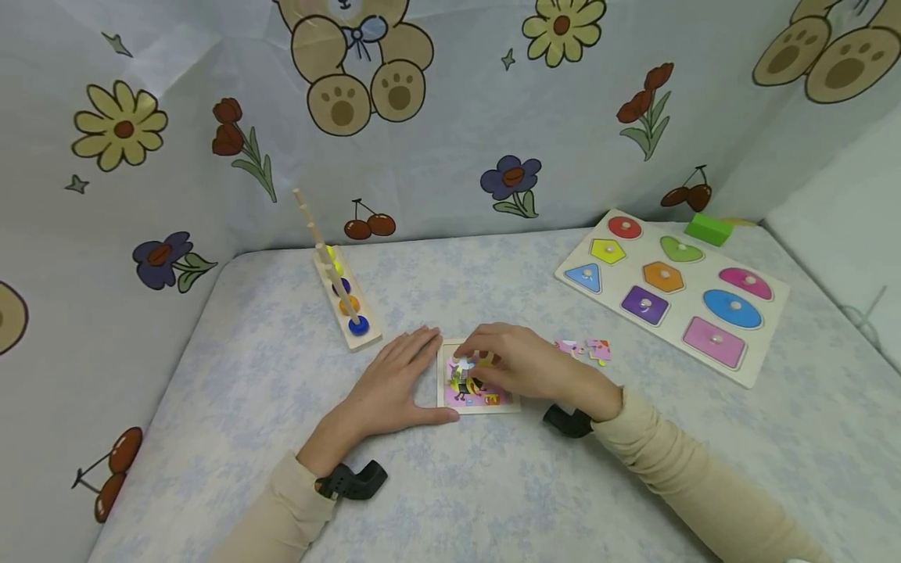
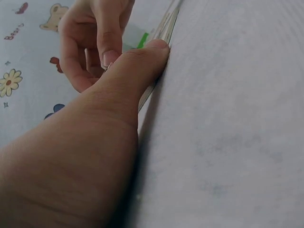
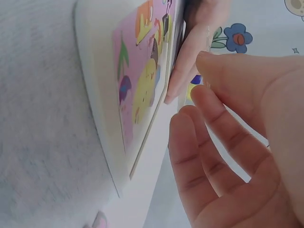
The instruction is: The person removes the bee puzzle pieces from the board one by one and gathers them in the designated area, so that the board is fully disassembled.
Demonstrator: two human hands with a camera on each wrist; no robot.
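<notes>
A small jigsaw puzzle with a bee on a pink ground lies in a pale tray frame. My left hand rests at the tray's left side, fingers straight, its thumb along the near edge. Above the puzzle is my right hand, pinching a thin puzzle piece between thumb and fingertip; the piece shows only edge-on, its picture hidden. In the right wrist view, a yellow figure and a purple flower show on the puzzle. Two loose pink puzzle pieces lie right of the right hand.
A wooden stand with a tall stick and several coloured beads stands at the back left. At the back right lies a shape board with knobbed pieces, and a green block sits behind it. A printed cloth hangs behind the table.
</notes>
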